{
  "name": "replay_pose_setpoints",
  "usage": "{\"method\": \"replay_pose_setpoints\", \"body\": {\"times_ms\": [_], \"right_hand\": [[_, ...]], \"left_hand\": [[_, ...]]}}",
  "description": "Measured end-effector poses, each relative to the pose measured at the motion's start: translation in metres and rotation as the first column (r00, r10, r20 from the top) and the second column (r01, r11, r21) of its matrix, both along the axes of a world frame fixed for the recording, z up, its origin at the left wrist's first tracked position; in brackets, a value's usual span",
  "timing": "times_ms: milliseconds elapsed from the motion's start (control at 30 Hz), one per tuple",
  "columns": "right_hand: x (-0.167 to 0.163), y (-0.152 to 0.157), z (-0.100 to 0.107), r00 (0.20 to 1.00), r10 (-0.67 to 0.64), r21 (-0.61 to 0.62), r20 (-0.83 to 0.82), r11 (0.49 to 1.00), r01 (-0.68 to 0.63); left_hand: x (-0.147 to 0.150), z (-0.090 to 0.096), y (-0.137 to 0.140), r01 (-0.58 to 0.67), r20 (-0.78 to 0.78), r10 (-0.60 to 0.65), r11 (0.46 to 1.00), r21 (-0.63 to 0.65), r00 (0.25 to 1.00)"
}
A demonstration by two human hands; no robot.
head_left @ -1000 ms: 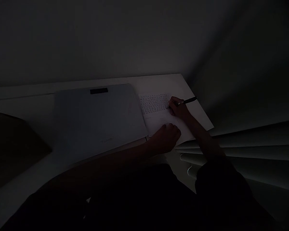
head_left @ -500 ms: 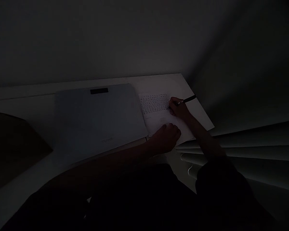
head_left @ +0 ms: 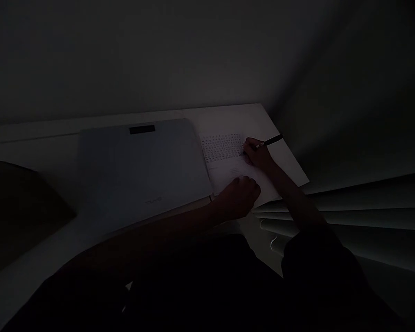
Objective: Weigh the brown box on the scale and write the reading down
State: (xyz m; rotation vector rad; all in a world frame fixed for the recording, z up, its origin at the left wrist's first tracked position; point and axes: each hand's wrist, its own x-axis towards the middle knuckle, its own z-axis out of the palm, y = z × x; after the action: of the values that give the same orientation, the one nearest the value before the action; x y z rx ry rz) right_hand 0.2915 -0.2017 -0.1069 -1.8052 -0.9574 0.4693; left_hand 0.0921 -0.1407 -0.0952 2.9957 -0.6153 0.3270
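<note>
In dim light, my right hand (head_left: pixel 258 154) is closed around a dark pen (head_left: pixel 273 140), its rear end sticking out to the upper right. The hand rests on a white sheet of paper (head_left: pixel 223 173), by the right end of rows of small dark marks on the upper half. The pen's tip is hard to make out in the shadow. Lower on the sheet lies my left hand (head_left: pixel 238 197), fingers curled into a fist, with no object visible in it. Its forearm crosses the near edge of the desk.
A wide flat blue-grey panel (head_left: pixel 141 166) with a dark strip at its top lies left of the paper. The white desk (head_left: pixel 224 115) runs along a wall (head_left: pixel 152 55). Pleated fabric (head_left: pixel 376 216) hangs at the right. A dark shape (head_left: pixel 20 203) stands at far left.
Both hands keep nearly the same position and grip. The whole view has shifted very slightly, and the pen's rear end sits a touch higher.
</note>
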Motion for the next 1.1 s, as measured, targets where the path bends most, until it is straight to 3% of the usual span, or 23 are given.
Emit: {"method": "replay_pose_setpoints", "body": {"times_ms": [200, 767, 1100], "right_hand": [[0.0003, 0.0016, -0.0021, 0.999, -0.033, 0.018, -0.033, 0.999, 0.034], [-0.0006, 0.0025, 0.0008, 0.997, -0.063, -0.034, 0.040, 0.997, 0.064], [-0.0015, 0.0032, -0.0004, 0.997, -0.073, 0.004, 0.001, 0.997, 0.073]], "left_hand": [[0.0009, 0.0037, 0.0020, -0.006, -0.044, 0.006, 1.000, 0.001, 0.999], [0.0002, -0.0006, 0.0021, 0.006, 0.026, -0.006, 1.000, -0.003, 1.000], [-0.0001, -0.0034, 0.0005, -0.013, 0.048, 0.013, 1.000, 0.000, 0.999]]}}
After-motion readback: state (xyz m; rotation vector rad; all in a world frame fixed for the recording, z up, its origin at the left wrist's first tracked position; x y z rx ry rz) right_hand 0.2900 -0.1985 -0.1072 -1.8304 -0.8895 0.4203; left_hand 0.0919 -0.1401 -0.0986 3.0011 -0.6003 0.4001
